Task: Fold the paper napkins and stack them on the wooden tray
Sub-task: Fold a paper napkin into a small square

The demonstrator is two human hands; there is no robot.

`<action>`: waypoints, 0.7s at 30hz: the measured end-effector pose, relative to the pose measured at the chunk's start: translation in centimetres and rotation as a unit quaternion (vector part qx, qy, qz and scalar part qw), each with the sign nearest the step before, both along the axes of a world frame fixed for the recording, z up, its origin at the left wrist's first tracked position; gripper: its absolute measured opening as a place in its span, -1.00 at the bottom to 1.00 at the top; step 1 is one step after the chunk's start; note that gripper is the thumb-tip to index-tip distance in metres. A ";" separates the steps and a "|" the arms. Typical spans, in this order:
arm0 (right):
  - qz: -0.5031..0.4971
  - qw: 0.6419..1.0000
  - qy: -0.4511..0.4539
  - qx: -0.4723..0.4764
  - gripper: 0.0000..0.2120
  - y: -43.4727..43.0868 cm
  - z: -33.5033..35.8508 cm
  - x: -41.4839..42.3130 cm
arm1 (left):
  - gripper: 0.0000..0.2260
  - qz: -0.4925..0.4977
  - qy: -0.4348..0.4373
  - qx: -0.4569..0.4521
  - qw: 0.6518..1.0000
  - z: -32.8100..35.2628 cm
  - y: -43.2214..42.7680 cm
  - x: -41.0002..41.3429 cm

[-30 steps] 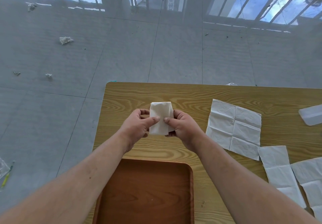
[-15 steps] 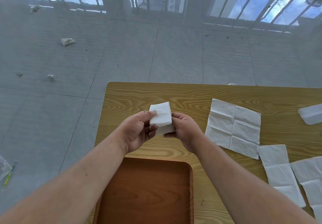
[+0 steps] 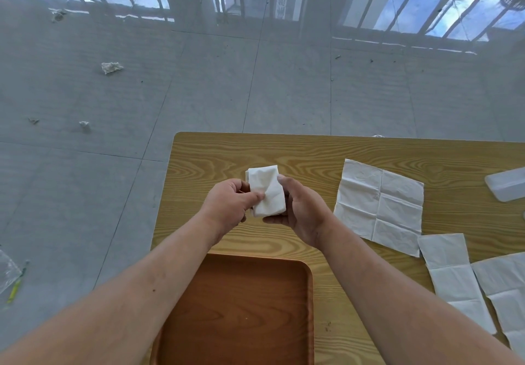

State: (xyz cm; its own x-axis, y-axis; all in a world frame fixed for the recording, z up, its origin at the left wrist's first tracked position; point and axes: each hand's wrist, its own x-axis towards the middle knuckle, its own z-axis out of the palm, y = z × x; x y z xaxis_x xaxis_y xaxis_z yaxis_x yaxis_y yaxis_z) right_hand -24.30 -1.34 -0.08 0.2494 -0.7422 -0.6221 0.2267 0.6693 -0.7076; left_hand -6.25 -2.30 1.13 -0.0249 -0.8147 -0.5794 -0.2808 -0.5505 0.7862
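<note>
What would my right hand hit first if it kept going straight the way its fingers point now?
The right hand points left across the view, so its fingers already touch the folded napkin, and just behind it the left hand. Depth is hard to judge, but nothing else seems to lie in that line.

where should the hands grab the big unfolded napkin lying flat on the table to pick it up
Take the unfolded napkin by its near-left corner, coming in from the left, the side toward the hands. It lies flat and thin, so only an edge or corner can be pinched up. That corner looks free on bare table, while the near-right corner sits close to another napkin.
</note>
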 end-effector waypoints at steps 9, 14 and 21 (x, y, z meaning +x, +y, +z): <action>0.070 0.992 0.099 0.016 -0.79 0.0 -1.4 -0.8 | -0.72 -0.064 -0.209 -0.095 0.971 -1.6 1.0 2.4; 0.199 0.961 0.190 0.007 -0.78 -0.3 -2.4 -0.5 | -0.28 -0.144 -0.108 -0.047 0.982 -3.4 1.9 3.1; 0.299 0.906 0.285 -0.094 -0.85 -1.2 -3.0 -0.3 | -0.46 -0.212 -0.090 -0.033 0.973 -4.1 2.2 2.6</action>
State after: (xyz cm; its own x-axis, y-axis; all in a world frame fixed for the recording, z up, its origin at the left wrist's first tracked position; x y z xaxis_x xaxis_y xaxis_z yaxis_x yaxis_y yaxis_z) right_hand -24.57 -2.57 -3.12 0.3199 -0.6865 -0.6530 -0.5753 0.4069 -0.7096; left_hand -3.69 -0.11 -2.97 -0.2706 -0.7887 -0.5521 -0.6076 -0.3049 0.7334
